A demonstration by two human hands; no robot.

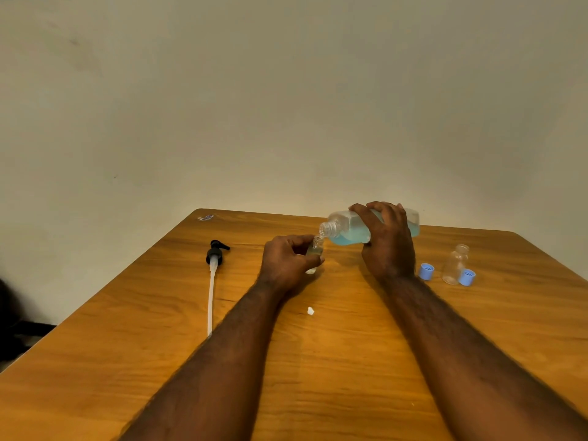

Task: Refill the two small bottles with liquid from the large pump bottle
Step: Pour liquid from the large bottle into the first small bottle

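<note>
My right hand (386, 241) grips the large clear bottle (348, 229) of blue liquid, tipped almost level with its open neck pointing left. The neck sits just over the mouth of a small clear bottle (316, 251), which my left hand (288, 261) holds upright on the wooden table (350, 345). A second small clear bottle (455, 264) stands uncapped to the right. Two blue caps lie by it, one (426, 271) on its left and one (467, 277) against its base. The black pump head with its white tube (212, 275) lies on the table at the left.
A small white scrap (310, 310) lies on the table between my forearms. A bit of printed wrapper (205, 217) sits at the far left corner. The table backs onto a plain wall, and its left edge drops to a dark floor.
</note>
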